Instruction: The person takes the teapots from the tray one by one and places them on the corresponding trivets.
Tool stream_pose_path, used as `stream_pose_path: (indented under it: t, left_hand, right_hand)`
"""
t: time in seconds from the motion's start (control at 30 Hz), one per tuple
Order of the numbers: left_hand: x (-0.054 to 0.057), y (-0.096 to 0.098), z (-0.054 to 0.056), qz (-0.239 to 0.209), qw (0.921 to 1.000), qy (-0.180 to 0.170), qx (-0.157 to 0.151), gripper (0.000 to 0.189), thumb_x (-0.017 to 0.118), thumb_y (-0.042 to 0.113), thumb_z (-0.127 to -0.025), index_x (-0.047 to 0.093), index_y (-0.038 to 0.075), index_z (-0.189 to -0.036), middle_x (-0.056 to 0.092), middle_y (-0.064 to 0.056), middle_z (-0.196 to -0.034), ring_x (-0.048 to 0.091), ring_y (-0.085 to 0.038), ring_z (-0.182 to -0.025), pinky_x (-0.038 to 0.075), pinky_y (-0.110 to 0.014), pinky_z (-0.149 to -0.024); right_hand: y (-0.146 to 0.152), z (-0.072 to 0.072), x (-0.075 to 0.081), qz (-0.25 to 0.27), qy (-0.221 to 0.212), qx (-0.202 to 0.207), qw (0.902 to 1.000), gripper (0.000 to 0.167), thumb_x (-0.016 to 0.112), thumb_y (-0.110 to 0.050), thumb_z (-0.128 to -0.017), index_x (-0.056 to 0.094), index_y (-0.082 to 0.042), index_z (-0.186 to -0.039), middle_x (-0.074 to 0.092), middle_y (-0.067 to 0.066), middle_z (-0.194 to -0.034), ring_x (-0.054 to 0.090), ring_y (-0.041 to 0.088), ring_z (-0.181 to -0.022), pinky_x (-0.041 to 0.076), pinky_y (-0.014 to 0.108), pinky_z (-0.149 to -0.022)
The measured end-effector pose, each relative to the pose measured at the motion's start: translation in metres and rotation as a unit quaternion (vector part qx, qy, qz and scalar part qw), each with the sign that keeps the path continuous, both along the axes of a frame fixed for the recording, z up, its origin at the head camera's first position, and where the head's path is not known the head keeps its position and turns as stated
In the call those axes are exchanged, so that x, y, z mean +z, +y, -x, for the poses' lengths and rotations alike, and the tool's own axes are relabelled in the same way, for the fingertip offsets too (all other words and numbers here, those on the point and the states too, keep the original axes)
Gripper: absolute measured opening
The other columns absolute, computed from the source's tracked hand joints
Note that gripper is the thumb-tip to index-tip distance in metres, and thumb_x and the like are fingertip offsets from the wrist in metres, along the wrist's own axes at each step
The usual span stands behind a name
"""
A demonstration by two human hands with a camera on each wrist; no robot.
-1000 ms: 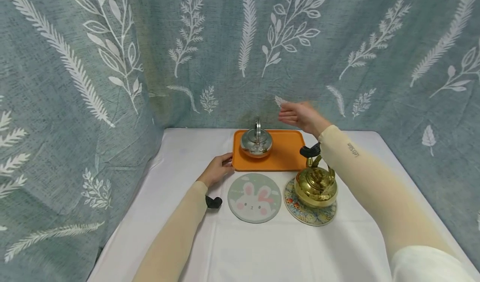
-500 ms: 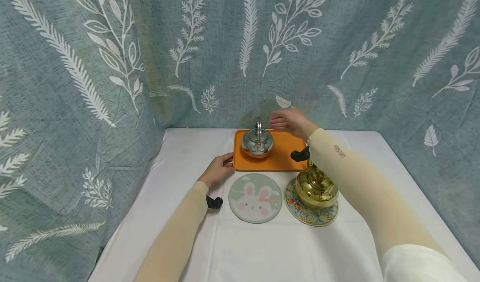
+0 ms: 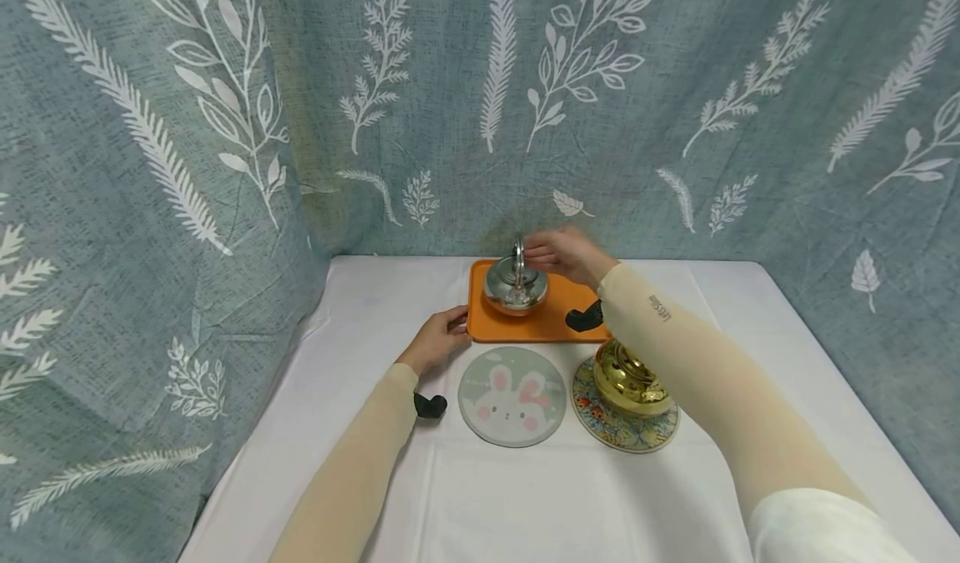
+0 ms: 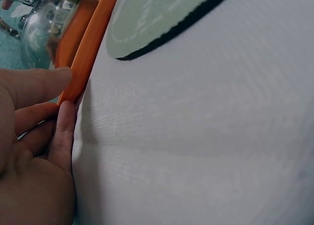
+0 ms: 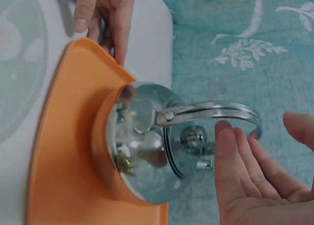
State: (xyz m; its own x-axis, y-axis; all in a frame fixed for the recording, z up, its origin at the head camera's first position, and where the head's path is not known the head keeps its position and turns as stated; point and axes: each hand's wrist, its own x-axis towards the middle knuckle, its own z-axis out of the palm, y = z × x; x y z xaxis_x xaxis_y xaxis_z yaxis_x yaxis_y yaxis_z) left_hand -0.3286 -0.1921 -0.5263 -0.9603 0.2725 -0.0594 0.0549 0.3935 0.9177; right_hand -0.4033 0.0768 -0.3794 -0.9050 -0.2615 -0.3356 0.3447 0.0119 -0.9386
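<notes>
A shiny silver kettle with an upright arched handle stands on the left part of an orange tray. My right hand is just right of that handle, fingers extended and thumb apart; in the right wrist view the fingertips overlap the handle's opening. At the tray's near-left corner, my left hand holds the edge. Its thumb lies over the rim in the left wrist view, with the other fingers against the outer side.
In front of the tray lies a round green rabbit mat. To its right a gold kettle sits on a round floral mat, partly hidden beneath my right forearm. A patterned blue-green curtain hangs behind the white-covered table.
My right hand has moved left and down, from above the tray's right side to the silver kettle's handle. The left hand and both kettles stay in place.
</notes>
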Motion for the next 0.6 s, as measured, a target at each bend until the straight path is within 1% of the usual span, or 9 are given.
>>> stream_pose_path:
  t: [0.03,0.1,0.23,0.3,0.37,0.47,0.53,0.6]
  left_hand:
    - [0.0,0.0,0.0,0.0,1.0,0.0,-0.001,0.069,0.068,-0.004,-0.103,0.039,-0.003,-0.165,0.049,-0.026,-0.161,0.055,-0.037,-0.144,0.048,-0.041,-0.119]
    - [-0.0007,0.0001,0.0004,0.003,1.0,0.001,0.0,0.069,0.068,-0.003,-0.103,0.04,-0.003,-0.166,0.05,-0.025,-0.161,0.055,-0.036,-0.144,0.047,-0.041,-0.119]
    - [-0.0013,0.0,0.0012,0.007,1.0,0.004,0.001,0.069,0.069,-0.003,-0.103,0.04,-0.001,-0.166,0.05,-0.024,-0.162,0.055,-0.035,-0.144,0.047,-0.041,-0.12]
    - [-0.002,0.0003,0.0013,0.012,0.9999,0.009,0.003,0.069,0.069,-0.003,-0.103,0.04,-0.002,-0.166,0.05,-0.024,-0.161,0.056,-0.036,-0.143,0.047,-0.041,-0.119]
    - [-0.003,0.0009,0.0013,0.014,0.9998,0.014,0.005,0.069,0.069,-0.003,-0.103,0.04,-0.003,-0.165,0.051,-0.025,-0.16,0.057,-0.036,-0.142,0.048,-0.041,-0.118]
    - [-0.0048,0.0025,0.0013,0.022,0.9995,0.02,0.013,0.068,0.07,-0.002,-0.103,0.041,-0.004,-0.164,0.052,-0.025,-0.159,0.058,-0.036,-0.14,0.05,-0.039,-0.116]
    - [-0.0056,0.0035,0.0011,0.025,0.9992,0.024,0.017,0.067,0.07,-0.002,-0.103,0.041,-0.004,-0.164,0.053,-0.025,-0.158,0.059,-0.036,-0.14,0.051,-0.039,-0.115]
    - [-0.0062,0.0043,0.001,0.028,0.999,0.027,0.021,0.067,0.07,-0.002,-0.103,0.043,-0.004,-0.164,0.054,-0.025,-0.157,0.06,-0.035,-0.139,0.052,-0.038,-0.115]
  right_hand:
    - [-0.0007,-0.0004,-0.0004,-0.001,-0.001,0.001,1.0,0.046,0.065,-0.011,-0.11,0.057,0.009,-0.151,0.062,0.028,-0.146,0.077,0.022,-0.101,0.054,0.041,-0.111]
    - [-0.0018,-0.001,-0.001,-0.001,-0.003,0.002,1.0,0.045,0.064,-0.01,-0.111,0.057,0.01,-0.15,0.062,0.028,-0.147,0.077,0.023,-0.103,0.056,0.04,-0.11]
    - [-0.0037,-0.002,-0.0017,0.002,-0.004,0.002,1.0,0.043,0.063,-0.008,-0.111,0.058,0.011,-0.149,0.062,0.029,-0.146,0.071,0.031,-0.12,0.057,0.04,-0.108]
    - [-0.0045,-0.0023,-0.0029,0.001,-0.001,0.001,1.0,0.041,0.063,-0.007,-0.11,0.06,0.01,-0.147,0.063,0.029,-0.144,0.069,0.034,-0.124,0.058,0.039,-0.106]
    - [-0.0048,-0.0029,-0.0043,-0.005,0.005,0.0,1.0,0.038,0.065,-0.006,-0.11,0.063,0.01,-0.144,0.065,0.027,-0.141,0.07,0.033,-0.121,0.06,0.038,-0.104]
    - [-0.0054,-0.0033,-0.007,-0.013,0.015,-0.001,0.9998,0.036,0.066,-0.004,-0.108,0.066,0.01,-0.142,0.067,0.026,-0.137,0.074,0.028,-0.108,0.06,0.038,-0.103]
    - [-0.0059,-0.0036,-0.008,-0.017,0.021,-0.001,0.9996,0.036,0.067,-0.003,-0.108,0.066,0.01,-0.142,0.069,0.024,-0.133,0.075,0.025,-0.101,0.06,0.038,-0.103]
    - [-0.0061,-0.0037,-0.0086,-0.022,0.024,-0.002,0.9995,0.037,0.067,-0.003,-0.108,0.065,0.01,-0.142,0.071,0.023,-0.127,0.076,0.023,-0.098,0.06,0.038,-0.104]
